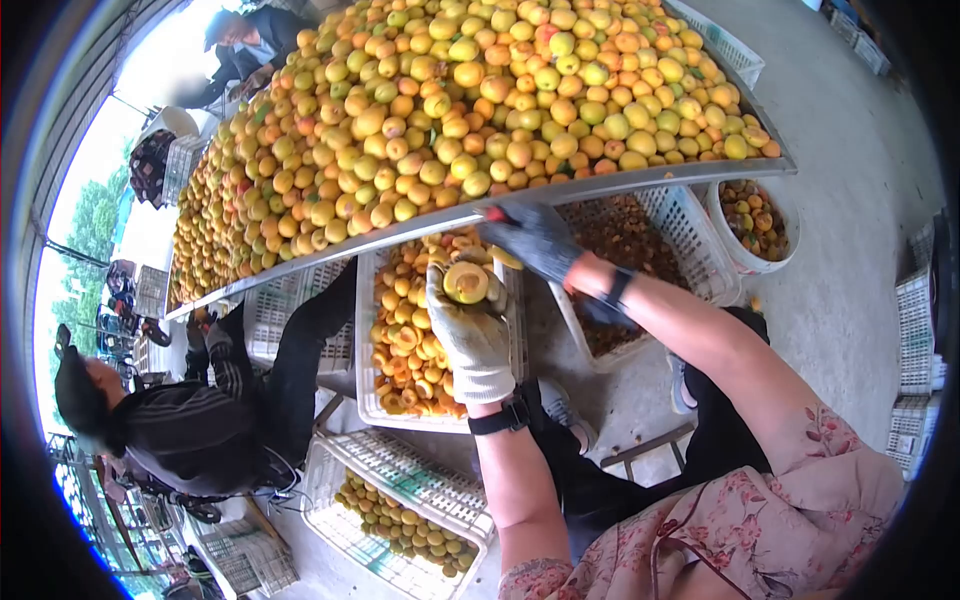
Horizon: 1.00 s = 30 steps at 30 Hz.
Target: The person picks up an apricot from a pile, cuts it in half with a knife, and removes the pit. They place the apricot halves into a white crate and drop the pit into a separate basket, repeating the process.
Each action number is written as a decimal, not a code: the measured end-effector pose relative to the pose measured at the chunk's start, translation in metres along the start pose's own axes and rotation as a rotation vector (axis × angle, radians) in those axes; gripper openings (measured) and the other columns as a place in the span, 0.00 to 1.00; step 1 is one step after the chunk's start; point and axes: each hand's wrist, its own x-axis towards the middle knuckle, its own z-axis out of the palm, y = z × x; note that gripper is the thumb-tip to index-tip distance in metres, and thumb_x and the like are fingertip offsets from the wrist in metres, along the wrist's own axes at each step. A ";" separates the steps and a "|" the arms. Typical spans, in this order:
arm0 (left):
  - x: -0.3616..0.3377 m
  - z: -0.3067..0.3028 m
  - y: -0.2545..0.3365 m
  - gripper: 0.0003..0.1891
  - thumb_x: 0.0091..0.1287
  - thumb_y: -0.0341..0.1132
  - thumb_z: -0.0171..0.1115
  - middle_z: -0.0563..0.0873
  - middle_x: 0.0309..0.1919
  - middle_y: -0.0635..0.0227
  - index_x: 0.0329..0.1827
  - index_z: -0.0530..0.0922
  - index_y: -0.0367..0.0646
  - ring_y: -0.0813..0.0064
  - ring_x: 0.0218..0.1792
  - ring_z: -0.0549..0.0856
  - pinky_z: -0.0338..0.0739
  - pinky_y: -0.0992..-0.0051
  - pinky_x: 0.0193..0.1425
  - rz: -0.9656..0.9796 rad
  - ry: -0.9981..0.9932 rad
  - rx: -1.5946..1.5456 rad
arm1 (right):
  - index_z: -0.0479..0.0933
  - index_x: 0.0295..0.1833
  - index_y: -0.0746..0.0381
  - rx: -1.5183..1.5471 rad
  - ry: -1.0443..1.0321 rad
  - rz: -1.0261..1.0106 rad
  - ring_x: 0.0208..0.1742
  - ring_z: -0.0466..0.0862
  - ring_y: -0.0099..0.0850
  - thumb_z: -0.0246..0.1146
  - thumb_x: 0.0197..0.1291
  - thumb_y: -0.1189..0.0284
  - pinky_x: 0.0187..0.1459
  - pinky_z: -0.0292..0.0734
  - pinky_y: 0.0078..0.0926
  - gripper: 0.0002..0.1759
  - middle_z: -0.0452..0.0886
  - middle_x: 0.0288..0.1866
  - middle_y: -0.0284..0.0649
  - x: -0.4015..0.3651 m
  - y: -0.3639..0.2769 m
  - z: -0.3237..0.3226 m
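- Co-worker is seen at the table's left end, bent over in dark clothes; their hands are not made out.
- Low crate, white, is set on the floor below the table's near edge and is partly filled with apricots.
- Mid crate sits under the near edge and is well filled with fruit.
- Left hand, in a light glove, is closed round one apricot, with the fingers wrapped about its sides.
- Apricot is held just below the table's near edge, above the mid crate.
- Handling, as judged: light, soft and easily bruised; the skin is matte, not slippery. It is best taken round the middle with light finger pressure, not squeezed.
- Axis: the fruit is nearly round, with no marked long axis. A round face with a darker centre is turned up toward the camera; whether it is a cut face or the stem end cannot be told.
- Right hand, in a dark glove, is curled at the near edge beside a small red bit; whether anything is gripped cannot be told.
- Table is loaded with a heap of yellow-orange fruit right up to the near edge.
- Right crate holds dark brown contents, too blurred to name.
- Bucket, white, stands beyond the table's right corner with mixed fruit inside.
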 end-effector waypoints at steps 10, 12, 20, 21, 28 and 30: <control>-0.005 -0.005 0.010 0.32 0.70 0.64 0.39 0.74 0.16 0.68 0.36 0.76 0.42 0.73 0.15 0.70 0.61 0.75 0.19 -0.004 0.127 -0.036 | 0.75 0.34 0.59 1.080 -0.096 0.272 0.13 0.67 0.18 0.61 0.64 0.63 0.14 0.63 0.18 0.11 0.69 0.18 0.27 -0.012 -0.051 -0.009; -0.007 0.000 0.007 0.29 0.71 0.61 0.41 0.74 0.16 0.67 0.35 0.76 0.42 0.73 0.15 0.70 0.61 0.76 0.18 -0.071 0.052 -0.035 | 0.74 0.33 0.58 1.173 -0.073 0.281 0.13 0.66 0.18 0.60 0.64 0.61 0.15 0.63 0.19 0.13 0.68 0.17 0.27 -0.017 -0.063 -0.017; -0.001 0.012 -0.036 0.24 0.72 0.56 0.44 0.78 0.20 0.66 0.38 0.76 0.41 0.74 0.16 0.74 0.65 0.77 0.17 -0.186 -0.220 -0.051 | 0.69 0.30 0.56 1.164 0.044 0.191 0.14 0.67 0.19 0.58 0.66 0.61 0.15 0.62 0.17 0.14 0.66 0.18 0.27 -0.022 -0.076 -0.044; -0.001 0.017 -0.039 0.24 0.72 0.56 0.44 0.78 0.20 0.66 0.38 0.76 0.41 0.74 0.16 0.74 0.65 0.77 0.17 -0.193 -0.220 -0.048 | 0.69 0.30 0.56 1.166 0.052 0.193 0.14 0.67 0.19 0.58 0.66 0.61 0.15 0.62 0.17 0.14 0.66 0.18 0.27 -0.023 -0.074 -0.046; 0.005 0.038 -0.053 0.26 0.71 0.61 0.46 0.83 0.32 0.72 0.47 0.76 0.46 0.77 0.25 0.81 0.76 0.79 0.27 -0.170 -0.124 -0.110 | 0.78 0.53 0.66 1.210 0.185 0.004 0.39 0.83 0.22 0.65 0.62 0.74 0.44 0.80 0.20 0.15 0.84 0.38 0.37 -0.021 -0.055 -0.046; 0.005 0.050 -0.054 0.22 0.72 0.55 0.47 0.83 0.37 0.70 0.49 0.75 0.45 0.75 0.35 0.83 0.81 0.74 0.41 -0.144 0.072 -0.076 | 0.78 0.54 0.66 1.082 0.237 -0.037 0.39 0.83 0.21 0.65 0.62 0.74 0.44 0.79 0.20 0.15 0.84 0.38 0.37 -0.021 -0.055 -0.047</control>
